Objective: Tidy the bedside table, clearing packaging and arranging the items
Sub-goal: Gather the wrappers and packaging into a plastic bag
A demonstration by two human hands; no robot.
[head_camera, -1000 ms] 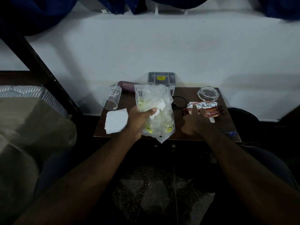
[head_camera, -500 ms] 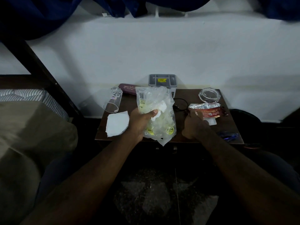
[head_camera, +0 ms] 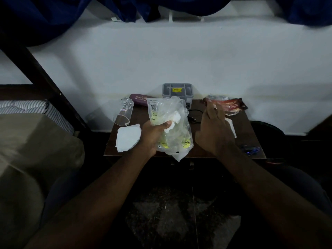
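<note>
My left hand (head_camera: 152,135) is shut on a clear plastic bag (head_camera: 170,123) with yellow labels and a crumpled white tissue inside, held upright over the front of the brown bedside table (head_camera: 206,151). My right hand (head_camera: 214,130) holds a red snack wrapper (head_camera: 231,104) by its left end, lifted above the table's right rear. A glass lid or dish (head_camera: 231,113) sits partly hidden beneath the wrapper.
On the table: a tipped clear glass (head_camera: 124,113), a white paper napkin (head_camera: 127,137), a maroon spectacle case (head_camera: 140,99), a grey compartment tray (head_camera: 177,90), a black cable (head_camera: 195,115), a white paper scrap (head_camera: 231,126), a blue pen (head_camera: 250,149). Bed at left.
My right hand has picked the red wrapper up off the table and raised it toward the back. The left hand keeps the plastic bag almost still.
</note>
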